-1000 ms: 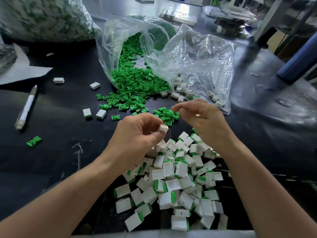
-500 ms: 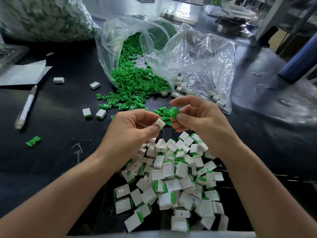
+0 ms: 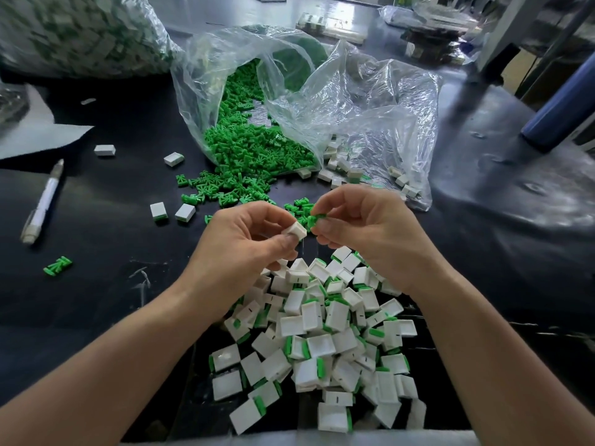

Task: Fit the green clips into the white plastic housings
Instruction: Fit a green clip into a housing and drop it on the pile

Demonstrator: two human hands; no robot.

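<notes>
A white housing (image 3: 295,232) sat pinched between the left hand's (image 3: 244,249) thumb and curled fingers. Just beside it was a green clip (image 3: 314,219), nipped by the right hand (image 3: 370,233). Both hands were raised above the black table (image 3: 112,284). Fitted housings (image 3: 325,333) lay heaped beneath the wrists, with a clear bag (image 3: 354,101) spilling clips beyond. Tabletop stretched leftward toward a pen (image 3: 43,201).

Housing (image 3: 294,231): white moulded plastic, smooth, satin finish
Clip (image 3: 314,219): green plastic, matt
Bag (image 3: 370,101): thin clear plastic film, crinkled, glossy
Table (image 3: 96,300): black covering, smooth, semi-gloss, with pale scuffs and scratches
Pen (image 3: 43,204): white plastic barrel, smooth
Sheet (image 3: 38,136): white paper, matt
</notes>
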